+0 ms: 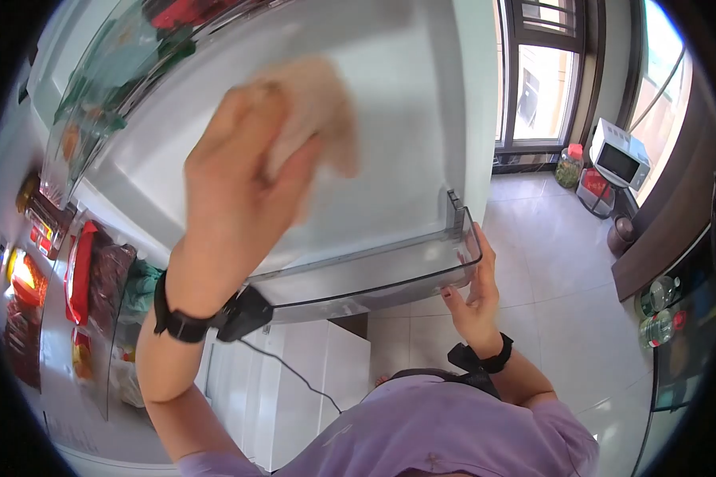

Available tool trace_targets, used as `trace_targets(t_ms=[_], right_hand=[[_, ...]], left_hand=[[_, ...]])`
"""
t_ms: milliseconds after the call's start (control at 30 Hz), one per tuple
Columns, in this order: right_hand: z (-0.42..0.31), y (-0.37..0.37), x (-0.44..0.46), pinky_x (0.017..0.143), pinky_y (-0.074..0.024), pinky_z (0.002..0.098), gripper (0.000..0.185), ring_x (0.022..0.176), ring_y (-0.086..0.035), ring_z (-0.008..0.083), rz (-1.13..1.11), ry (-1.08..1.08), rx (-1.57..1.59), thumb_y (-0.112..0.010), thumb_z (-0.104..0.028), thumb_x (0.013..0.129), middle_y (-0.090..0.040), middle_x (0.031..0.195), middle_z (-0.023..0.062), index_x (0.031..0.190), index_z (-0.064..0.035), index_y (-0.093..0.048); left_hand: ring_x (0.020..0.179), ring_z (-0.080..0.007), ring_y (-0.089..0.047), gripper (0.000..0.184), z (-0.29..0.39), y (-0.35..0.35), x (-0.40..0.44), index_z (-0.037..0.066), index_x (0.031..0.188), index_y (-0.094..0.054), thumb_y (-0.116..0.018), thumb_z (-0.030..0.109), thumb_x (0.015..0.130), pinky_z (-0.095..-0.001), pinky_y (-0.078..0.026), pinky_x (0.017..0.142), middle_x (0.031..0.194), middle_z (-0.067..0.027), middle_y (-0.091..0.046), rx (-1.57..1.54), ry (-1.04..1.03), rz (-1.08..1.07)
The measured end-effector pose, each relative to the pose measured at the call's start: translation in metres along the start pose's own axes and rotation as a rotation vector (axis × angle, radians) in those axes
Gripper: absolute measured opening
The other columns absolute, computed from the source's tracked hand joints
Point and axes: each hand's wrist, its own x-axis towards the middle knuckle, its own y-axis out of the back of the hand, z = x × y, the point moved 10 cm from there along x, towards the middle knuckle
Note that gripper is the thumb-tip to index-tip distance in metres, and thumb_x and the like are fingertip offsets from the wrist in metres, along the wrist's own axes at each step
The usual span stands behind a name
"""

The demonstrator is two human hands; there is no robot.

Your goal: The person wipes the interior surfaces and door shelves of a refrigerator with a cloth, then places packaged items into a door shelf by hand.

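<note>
My left hand [243, 159], smeared by motion, grips a pale, whitish cloth [322, 107] against or just in front of the white inner panel of the fridge door [398, 143]. My right hand [476, 298] is closed on the right corner of the clear grey door bin [358, 298], thumb in front and fingers along the outer side. That bin runs across the lower door, under my left forearm. Both wrists wear black straps, and a thin cable trails from the left one.
Fridge shelves at left hold a red bag [79, 274], a brown jar [44, 211] and other packed food. An upper door bin [95, 103] carries green bags. Across the tiled floor [533, 238] stand a microwave [620, 155], a large jar [569, 167] and plastic bottles [658, 327].
</note>
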Motion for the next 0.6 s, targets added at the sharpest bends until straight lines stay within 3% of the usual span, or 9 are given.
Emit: trace_targets(t_ms=[133, 267, 333, 467, 500, 533, 600], right_hand=[[-0.007, 0.003, -0.004, 0.093, -0.0358, 0.038, 0.075, 0.128, -0.033, 0.0315, -0.008, -0.026, -0.011, -0.064, 0.002, 0.064, -0.03, 0.142, 0.0181, 0.134, -0.0057, -0.038], [-0.01, 0.005, -0.012, 0.085, -0.0408, 0.0332, 0.075, 0.125, -0.036, 0.0303, 0.0, -0.033, -0.033, -0.064, 0.002, 0.063, -0.03, 0.141, 0.0187, 0.134, -0.0048, -0.039], [-0.01, 0.006, -0.01, 0.082, -0.0418, 0.032, 0.075, 0.125, -0.036, 0.0303, -0.018, -0.03, -0.067, -0.064, 0.002, 0.063, -0.029, 0.142, 0.0187, 0.134, -0.0044, -0.039], [-0.008, 0.006, -0.01, 0.083, -0.0421, 0.0335, 0.076, 0.125, -0.035, 0.031, -0.055, -0.06, -0.052, -0.064, 0.003, 0.062, -0.028, 0.142, 0.0188, 0.133, -0.0016, -0.038], [-0.005, 0.007, -0.012, 0.083, -0.0422, 0.0338, 0.076, 0.125, -0.034, 0.031, -0.071, -0.063, -0.081, -0.063, 0.004, 0.061, -0.028, 0.142, 0.019, 0.133, -0.001, -0.038], [-0.007, 0.006, -0.014, 0.09, -0.0387, 0.038, 0.068, 0.126, -0.033, 0.0318, -0.109, 0.016, -0.161, -0.064, -0.009, 0.071, -0.029, 0.141, 0.0192, 0.132, 0.001, -0.037], [-0.014, 0.015, -0.009, 0.097, -0.033, 0.0409, 0.064, 0.127, -0.032, 0.0325, -0.063, 0.121, -0.154, -0.06, -0.024, 0.079, -0.029, 0.141, 0.019, 0.132, 0.0019, -0.037]], left_hand=[[0.071, -0.0289, -0.057, 0.026, 0.035, -0.056, 0.034, 0.002, 0.089, -0.057, -0.067, 0.01, 0.067, -0.033, -0.048, 0.062, 0.08, -0.01, -0.056, 0.141, -0.154, -0.053], [0.066, -0.0227, -0.055, 0.025, 0.053, -0.094, 0.023, 0.007, 0.085, -0.057, -0.066, 0.012, 0.063, -0.0336, -0.044, 0.057, 0.073, -0.008, -0.055, 0.293, -0.31, -0.095], [0.069, -0.0278, -0.053, 0.02, 0.053, -0.118, 0.004, 0.004, 0.083, -0.056, -0.063, 0.011, 0.065, -0.0378, -0.043, 0.059, 0.072, -0.0095, -0.053, 0.14, -0.298, -0.349], [0.076, -0.0287, -0.054, 0.025, 0.03, -0.125, -0.027, 0.001, 0.086, -0.057, -0.062, 0.015, 0.067, -0.0372, -0.044, 0.066, 0.079, -0.0121, -0.056, -0.037, -0.075, -0.769], [0.072, -0.0257, -0.053, 0.024, 0.023, -0.101, -0.022, 0.002, 0.088, -0.056, -0.06, 0.008, 0.065, -0.0338, -0.044, 0.063, 0.077, -0.0096, -0.055, -0.202, -0.01, -0.711], [0.068, -0.0228, -0.052, 0.026, 0.011, -0.075, -0.021, 0.003, 0.089, -0.055, -0.057, 0.0, 0.063, -0.0304, -0.044, 0.061, 0.075, -0.007, -0.054, -0.363, 0.056, -0.647], [0.088, -0.0222, -0.053, 0.04, -0.02, -0.031, -0.033, 0.002, 0.099, -0.057, -0.052, -0.006, 0.061, -0.032, -0.044, 0.077, 0.099, -0.0099, -0.053, -0.513, 0.21, -0.525]])
